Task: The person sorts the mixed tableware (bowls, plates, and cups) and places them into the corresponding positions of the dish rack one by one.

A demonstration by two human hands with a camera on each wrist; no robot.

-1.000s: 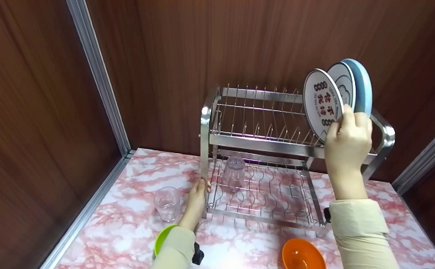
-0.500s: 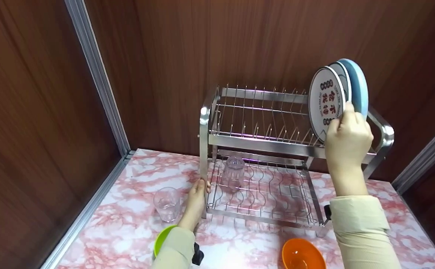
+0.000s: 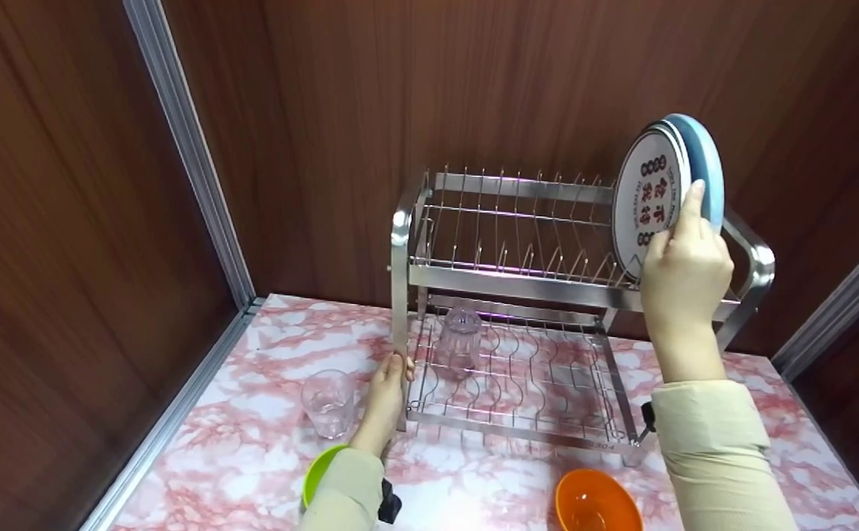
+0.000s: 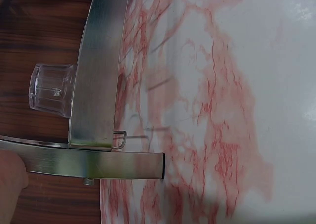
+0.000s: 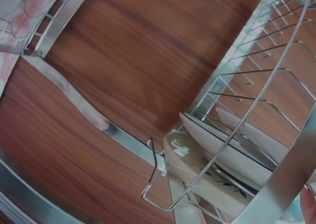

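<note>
- White printed plate (image 3: 649, 203) stands on edge atop the steel rack (image 3: 517, 282), near a blue dish (image 3: 707, 156).
- Right hand (image 3: 687, 273) at its rim — index finger straight, others curled; can't tell whether they pinch.
- Left hand (image 3: 386, 391) grips the rack's left upright (image 3: 400, 310), fingers wrapped round.
- Below, a clear glass (image 3: 461, 343) sits upside down on the lower tier (image 3: 517, 433).

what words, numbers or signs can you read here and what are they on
"不": red, on the front white plate
"我" (apparently): red, same plate
"304": dish rack's lower front rail; anything before it is blurred
The plate's other characters and small lettering: too small or blurred to read
</note>
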